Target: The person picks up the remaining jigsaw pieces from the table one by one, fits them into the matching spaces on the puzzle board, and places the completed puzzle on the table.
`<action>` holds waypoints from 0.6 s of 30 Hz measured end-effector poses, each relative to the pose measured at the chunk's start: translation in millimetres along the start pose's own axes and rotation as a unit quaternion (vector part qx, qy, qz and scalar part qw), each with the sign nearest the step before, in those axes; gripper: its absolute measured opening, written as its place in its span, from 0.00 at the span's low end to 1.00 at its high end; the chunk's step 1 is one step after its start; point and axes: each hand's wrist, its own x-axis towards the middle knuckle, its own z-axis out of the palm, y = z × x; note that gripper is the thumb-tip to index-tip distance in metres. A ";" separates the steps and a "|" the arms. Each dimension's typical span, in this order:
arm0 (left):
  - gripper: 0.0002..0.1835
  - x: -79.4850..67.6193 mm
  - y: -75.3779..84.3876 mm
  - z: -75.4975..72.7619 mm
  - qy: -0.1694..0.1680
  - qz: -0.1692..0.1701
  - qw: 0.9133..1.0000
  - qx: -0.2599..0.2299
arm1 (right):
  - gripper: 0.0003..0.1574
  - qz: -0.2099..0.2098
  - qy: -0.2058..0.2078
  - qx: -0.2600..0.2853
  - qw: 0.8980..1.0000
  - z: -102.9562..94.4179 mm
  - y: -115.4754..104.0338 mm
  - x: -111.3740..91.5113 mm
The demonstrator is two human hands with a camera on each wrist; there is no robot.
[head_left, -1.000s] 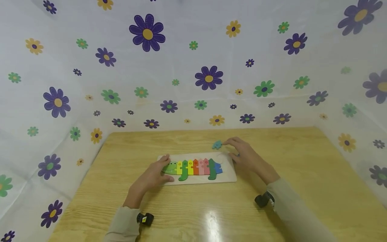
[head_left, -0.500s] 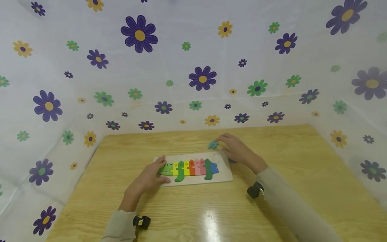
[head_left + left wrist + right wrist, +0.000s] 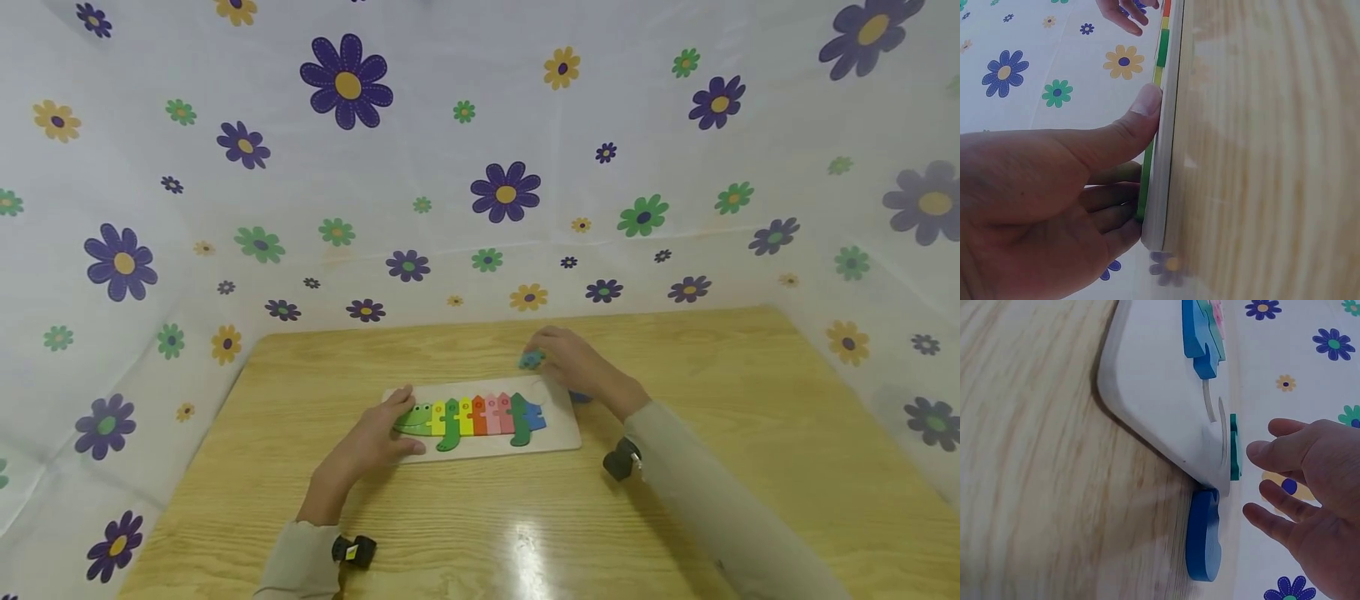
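Note:
A wooden crocodile puzzle board (image 3: 558, 437) lies flat on the table, holding a row of coloured pieces from a green head to a blue segment (image 3: 534, 416). My left hand (image 3: 375, 433) grips the board's left end, thumb on the near edge in the left wrist view, fingers curled at the head. Beyond the board's far right edge lies a teal puzzle piece (image 3: 531, 359). My right hand (image 3: 577, 364) is over it with fingers spread; the right wrist view shows a gap between the fingertips and the teal piece (image 3: 1234, 450).
A blue curved puzzle piece (image 3: 1204, 540) lies on the table against the board's right corner, partly covered by the right hand in the head view. A bare curved groove (image 3: 1224, 434) shows on the board. Flower-printed white sheeting (image 3: 442, 167) surrounds the wooden table (image 3: 450, 517).
My right hand has shifted left until its fingers are over the teal piece, uncovering more of the blue curved piece. The left hand has kept its place on the board.

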 end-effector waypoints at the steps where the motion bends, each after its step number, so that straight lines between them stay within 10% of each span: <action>1: 0.44 0.2 -0.1 -0.1 0.000 0.001 1.000 0.001 | 0.20 0.000 -0.003 -0.001 1.000 0.4 0.4 1.3; 18: 0.44 1.5 2.3 -0.3 -0.002 -0.001 1.000 -0.006 | 0.28 0.013 -0.091 0.003 0.996 5.1 0.5 14.6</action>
